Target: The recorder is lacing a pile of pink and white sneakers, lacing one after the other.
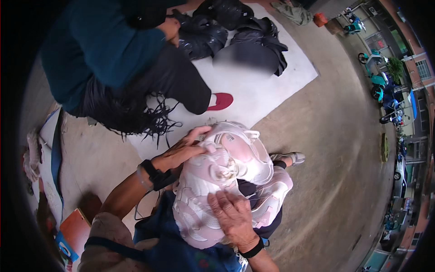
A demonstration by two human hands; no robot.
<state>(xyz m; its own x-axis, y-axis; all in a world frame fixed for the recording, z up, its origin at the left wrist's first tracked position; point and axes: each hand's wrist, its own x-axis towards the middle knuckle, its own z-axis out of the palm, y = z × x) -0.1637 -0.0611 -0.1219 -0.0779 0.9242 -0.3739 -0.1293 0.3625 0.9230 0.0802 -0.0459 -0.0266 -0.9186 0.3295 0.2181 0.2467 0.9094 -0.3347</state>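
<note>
Pink and white shoe uppers (199,217) lie bunched on my lap, with loose laces among them. The topmost upper (242,147) has its collar open and its pale pink lining showing. At its left edge, my left hand (183,152) is closed on the material, thumb on top and fingers along the rim. My right hand (233,217) lies flat over a lower upper, fingers stretched out. Another pink and white piece (274,195) hangs to the right, over my dark trousers. How the pieces join underneath is hidden. Black bands circle both my wrists.
A co-worker (108,50) in a dark teal top sits at the upper left, black strips (154,120) bunched beside the legs. Shiny black pieces (204,36) heap on a white sheet (290,81). Scooters (378,81) line the far right. An orange box (77,231) stands lower left.
</note>
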